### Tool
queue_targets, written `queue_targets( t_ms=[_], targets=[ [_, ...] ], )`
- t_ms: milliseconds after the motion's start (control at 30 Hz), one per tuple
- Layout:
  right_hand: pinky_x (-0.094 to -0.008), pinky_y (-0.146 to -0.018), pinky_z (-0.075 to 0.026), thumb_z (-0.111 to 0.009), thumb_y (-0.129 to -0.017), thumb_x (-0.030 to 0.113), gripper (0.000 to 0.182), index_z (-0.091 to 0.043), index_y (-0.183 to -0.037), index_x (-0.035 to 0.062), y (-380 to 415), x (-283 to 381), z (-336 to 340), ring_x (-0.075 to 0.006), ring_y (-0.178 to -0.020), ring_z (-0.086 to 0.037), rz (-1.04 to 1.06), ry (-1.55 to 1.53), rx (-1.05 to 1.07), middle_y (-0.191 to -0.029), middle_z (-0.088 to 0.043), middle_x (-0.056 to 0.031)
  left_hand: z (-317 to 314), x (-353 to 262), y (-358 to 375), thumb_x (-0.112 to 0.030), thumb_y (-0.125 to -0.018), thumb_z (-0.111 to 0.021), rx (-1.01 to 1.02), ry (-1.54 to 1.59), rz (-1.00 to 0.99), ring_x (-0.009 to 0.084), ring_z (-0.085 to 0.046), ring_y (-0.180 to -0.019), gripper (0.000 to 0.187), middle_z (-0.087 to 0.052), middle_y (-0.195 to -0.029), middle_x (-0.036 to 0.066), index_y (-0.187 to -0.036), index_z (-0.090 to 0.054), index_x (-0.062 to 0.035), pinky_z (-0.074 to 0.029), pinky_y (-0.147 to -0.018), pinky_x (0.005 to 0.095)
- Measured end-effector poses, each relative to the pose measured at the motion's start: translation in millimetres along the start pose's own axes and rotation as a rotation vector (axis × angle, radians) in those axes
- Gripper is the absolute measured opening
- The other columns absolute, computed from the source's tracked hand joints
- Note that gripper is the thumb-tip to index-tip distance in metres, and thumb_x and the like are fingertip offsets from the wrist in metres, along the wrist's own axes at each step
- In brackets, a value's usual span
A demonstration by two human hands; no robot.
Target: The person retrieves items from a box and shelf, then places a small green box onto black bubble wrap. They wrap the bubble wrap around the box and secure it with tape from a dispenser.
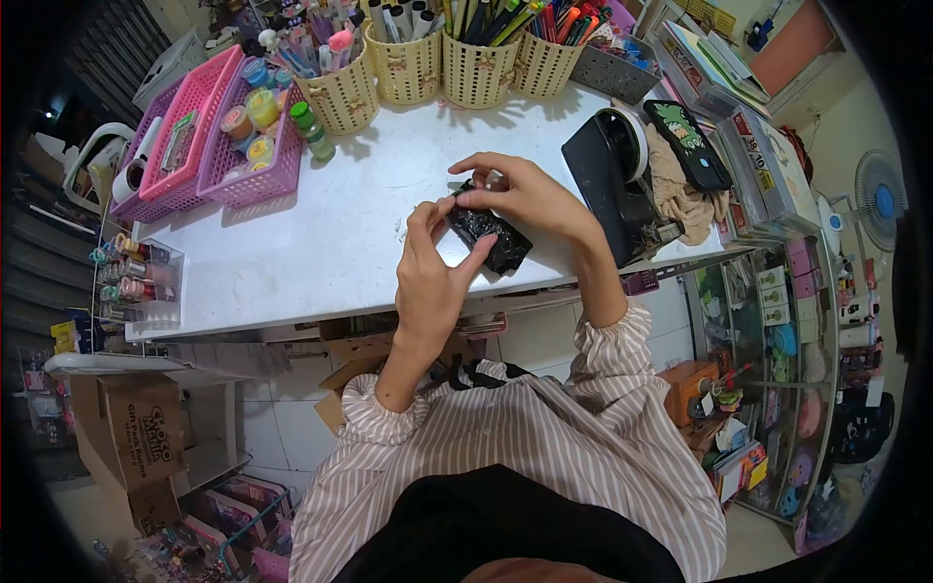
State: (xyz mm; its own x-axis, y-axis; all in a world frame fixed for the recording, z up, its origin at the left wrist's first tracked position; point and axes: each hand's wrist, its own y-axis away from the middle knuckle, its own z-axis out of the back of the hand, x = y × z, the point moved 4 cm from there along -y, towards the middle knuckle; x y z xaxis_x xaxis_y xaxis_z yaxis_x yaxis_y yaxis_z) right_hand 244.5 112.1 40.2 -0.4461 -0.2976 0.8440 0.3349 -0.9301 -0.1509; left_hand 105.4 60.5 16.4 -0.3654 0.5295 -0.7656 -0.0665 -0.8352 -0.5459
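Observation:
A small bundle in shiny, crinkled black plastic (501,253) lies at the front middle of the white table. What is inside the plastic is hidden. My left hand (432,282) is at its near left side, thumb against the plastic and fingers curled at its upper left edge. From the right, my right hand (535,199) reaches over the far end, thumb and fingers pinching the plastic there. The fingertips of both hands meet close together at that upper left corner.
Cream baskets of pens (481,73) line the back. Pink and purple baskets (258,180) with small jars and a green-capped bottle (313,133) stand left. To the right are a black tape dispenser (607,175), a phone (688,146) and a cloth (671,185). A clear thread rack (151,282) is at the left corner.

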Motion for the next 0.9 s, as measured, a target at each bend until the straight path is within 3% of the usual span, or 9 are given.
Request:
queue_targets(
  t_ms=[67, 200, 333, 533, 700, 833, 900],
  targets=[
    [-0.0227, -0.059, -0.04, -0.059, -0.086, 0.026, 0.031, -0.061, -0.108, 0.0048, -5.0, 4.8, 4.7, -0.0071, -0.068, -0.047, -0.219, -0.123, 0.086, -0.08, -0.057, -0.0045, 0.0, 1.0, -0.5, -0.009, -0.069, -0.077, 0.002, -0.01, 0.003, 0.0261, -0.06, -0.099, 0.06, -0.057, -0.108, 0.023, -0.111, -0.037, 0.0034, -0.051, -0.084, 0.0331],
    [-0.0255, -0.07, -0.043, -0.058, -0.086, 0.026, 0.029, -0.065, -0.099, 0.0007, -20.8, -7.2, 2.9, -0.0126, -0.078, -0.054, -0.113, 0.047, 0.122, -0.086, -0.062, -0.008, 1.2, -1.3, -1.4, -0.011, -0.069, -0.077, 0.017, -0.024, -0.012, 0.0258, -0.06, -0.099, 0.059, -0.057, -0.108, 0.022, -0.111, -0.038, 0.0026, -0.051, -0.083, 0.0324],
    [-0.0265, -0.074, -0.043, -0.058, -0.085, 0.024, 0.027, -0.066, -0.097, 0.0001, -28.4, -7.5, 1.9, -0.0155, -0.08, -0.055, -0.188, 0.138, 0.28, -0.089, -0.064, -0.0095, 0.9, -1.5, -1.7, -0.012, -0.07, -0.077, 0.019, -0.032, -0.019, 0.0259, -0.061, -0.098, 0.058, -0.058, -0.108, 0.022, -0.111, -0.039, 0.0024, -0.051, -0.082, 0.0319],
    [-0.023, -0.068, -0.042, -0.06, -0.084, 0.02, 0.022, -0.066, -0.093, 0.0006, -29.3, -9.4, -1.5, -0.0097, -0.074, -0.053, -0.114, -0.057, 0.332, -0.081, -0.063, -0.0039, 0.3, -0.3, -0.7, -0.013, -0.071, -0.075, 0.042, 0.03, 0.031, 0.0305, -0.057, -0.1, 0.06, -0.054, -0.108, 0.02, -0.115, -0.04, 0.0045, -0.049, -0.087, 0.0348],
    [-0.0184, -0.056, -0.037, -0.059, -0.084, 0.017, 0.015, -0.065, -0.086, 0.004, -29.1, -13.8, -5.1, -0.0031, -0.063, -0.048, -0.232, -0.231, 0.313, -0.075, -0.06, 0.0018, -0.1, 1.4, -0.5, -0.014, -0.07, -0.075, 0.039, 0.014, 0.024, 0.0308, -0.057, -0.1, 0.06, -0.055, -0.107, 0.019, -0.115, -0.04, 0.0045, -0.049, -0.086, 0.0352],
    [-0.019, -0.056, -0.038, -0.06, -0.083, 0.019, 0.017, -0.064, -0.086, 0.0035, -28.4, -15.2, -7.7, -0.004, -0.063, -0.048, -0.287, -0.305, 0.277, -0.075, -0.06, 0.0016, 0.4, 1.5, -0.3, -0.014, -0.07, -0.076, 0.03, 0.008, 0.007, 0.0312, -0.057, -0.098, 0.06, -0.056, -0.105, 0.02, -0.115, -0.041, 0.0045, -0.049, -0.083, 0.0358],
    [-0.0193, -0.056, -0.038, -0.06, -0.083, 0.022, 0.02, -0.064, -0.087, 0.0027, -27.7, -12.4, -4.6, -0.0047, -0.063, -0.048, -0.311, -0.286, 0.159, -0.075, -0.059, 0.0009, 0.2, 2.0, -0.3, -0.014, -0.07, -0.076, 0.029, 0.002, 0.007, 0.0313, -0.057, -0.098, 0.059, -0.056, -0.105, 0.02, -0.114, -0.041, 0.0044, -0.049, -0.083, 0.0358]
  ],
)
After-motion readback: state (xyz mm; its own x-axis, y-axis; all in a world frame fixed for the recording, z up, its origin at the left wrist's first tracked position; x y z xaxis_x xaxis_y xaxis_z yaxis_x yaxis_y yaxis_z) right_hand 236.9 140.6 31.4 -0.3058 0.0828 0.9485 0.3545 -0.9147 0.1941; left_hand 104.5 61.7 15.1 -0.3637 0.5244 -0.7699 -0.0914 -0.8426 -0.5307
